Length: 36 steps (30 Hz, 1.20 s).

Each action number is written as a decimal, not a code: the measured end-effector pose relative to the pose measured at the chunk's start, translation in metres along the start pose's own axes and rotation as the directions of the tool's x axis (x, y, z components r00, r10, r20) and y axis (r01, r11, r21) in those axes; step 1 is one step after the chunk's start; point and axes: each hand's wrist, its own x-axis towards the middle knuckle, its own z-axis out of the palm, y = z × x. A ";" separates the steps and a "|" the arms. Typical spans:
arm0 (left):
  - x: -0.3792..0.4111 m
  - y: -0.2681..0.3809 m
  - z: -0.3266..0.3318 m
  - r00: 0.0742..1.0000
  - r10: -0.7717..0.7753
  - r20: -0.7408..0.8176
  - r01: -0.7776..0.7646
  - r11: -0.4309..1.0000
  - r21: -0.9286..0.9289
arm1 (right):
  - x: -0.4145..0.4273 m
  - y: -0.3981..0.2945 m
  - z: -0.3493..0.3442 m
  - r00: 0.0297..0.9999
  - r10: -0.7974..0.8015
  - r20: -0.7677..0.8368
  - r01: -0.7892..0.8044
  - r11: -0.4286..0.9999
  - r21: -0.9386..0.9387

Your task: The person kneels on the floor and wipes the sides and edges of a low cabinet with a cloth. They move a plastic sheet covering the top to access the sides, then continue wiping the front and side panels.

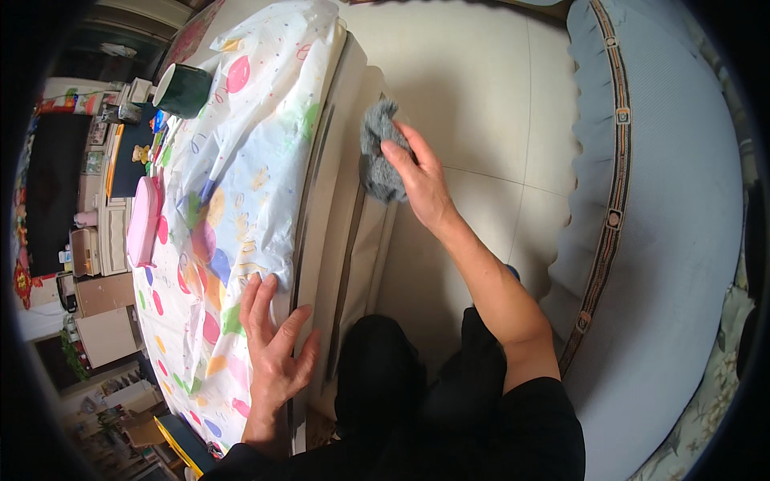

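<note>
A gray, fluffy cloth (380,157) is held in my right hand (418,174), between thumb and fingers, beside the side of the table and above the floor. My left hand (275,346) rests with spread fingers on the table's near edge, its fingertips on the white plastic tablecloth (240,198) printed with colored balloons. Nothing shows in that hand. The tablecloth is wrinkled and pushed back from the table edge (319,174). Whether the cloth touches the table's side, I cannot tell.
On the table stand a dark green mug (187,91), a pink case (144,221) and a small bear figure (141,154) by a dark board. A sofa with a light blue cover (674,228) is on the right. Pale floor tiles (481,120) lie between. My knees are below.
</note>
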 end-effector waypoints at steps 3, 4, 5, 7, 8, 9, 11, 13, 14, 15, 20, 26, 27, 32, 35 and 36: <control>-0.001 -0.002 -0.001 1.000 0.000 -0.007 0.000 1.000 -0.025 | 0.028 -0.004 0.029 0.970 -0.241 0.035 0.243 0.955 -0.168; 0.000 -0.002 0.000 1.000 0.009 -0.006 -0.009 0.999 -0.037 | 0.036 -0.012 0.039 0.969 -0.244 0.044 0.247 0.943 -0.223; 0.001 -0.002 0.000 1.000 0.017 -0.006 -0.018 0.999 -0.050 | 0.053 -0.009 0.039 0.958 -0.286 0.004 0.279 0.930 -0.238; 0.002 -0.002 0.001 1.000 0.018 -0.012 -0.019 0.998 -0.055 | 0.094 0.005 0.037 0.929 -0.362 -0.070 0.335 0.907 -0.255; 0.000 -0.003 0.000 1.000 0.011 -0.013 -0.012 0.999 -0.052 | 0.103 -0.002 0.039 0.943 -0.328 -0.062 0.311 0.931 -0.188; 0.001 -0.002 0.000 1.000 0.016 -0.009 -0.017 0.999 -0.041 | 0.109 -0.011 0.035 0.953 -0.296 -0.062 0.286 0.949 -0.132; 0.004 -0.001 0.000 1.000 0.030 0.001 -0.030 0.999 -0.020 | 0.114 0.002 0.030 0.936 -0.319 -0.150 0.290 0.939 -0.186; 0.002 -0.001 -0.001 1.000 0.012 0.002 -0.011 1.000 -0.018 | 0.098 0.011 0.031 0.902 -0.406 -0.145 0.331 0.869 -0.367; 0.001 -0.001 -0.001 1.000 0.003 0.001 -0.003 1.000 -0.017 | 0.078 0.015 0.035 0.906 -0.402 -0.133 0.322 0.858 -0.399; 0.001 0.000 -0.001 1.000 0.002 -0.001 -0.002 1.000 -0.015 | 0.057 0.019 0.033 0.903 -0.423 -0.074 0.348 0.823 -0.448; 0.000 0.002 -0.002 1.000 -0.008 0.000 0.008 1.000 0.009 | -0.014 0.013 0.029 0.947 -0.273 0.168 0.315 0.893 -0.323; 0.000 -0.003 0.001 1.000 0.008 0.006 -0.008 0.999 -0.043 | 0.084 -0.009 0.025 0.870 -0.493 -0.005 0.444 0.788 -0.428; 0.000 -0.005 0.001 1.000 0.014 0.004 -0.013 0.999 -0.047 | 0.093 -0.016 0.028 0.865 -0.500 -0.041 0.434 0.786 -0.441; 0.001 -0.005 0.001 1.000 0.004 -0.009 -0.004 0.999 -0.041 | 0.068 -0.009 0.042 0.901 -0.430 -0.057 0.357 0.809 -0.466; 0.001 -0.002 -0.002 1.000 0.002 -0.005 -0.002 1.000 -0.022 | 0.003 0.013 0.050 0.837 -0.531 0.129 0.529 0.729 -0.435; 0.002 0.000 -0.001 1.000 0.008 -0.001 -0.008 1.000 -0.019 | -0.022 0.020 0.048 0.853 -0.483 0.199 0.520 0.748 -0.412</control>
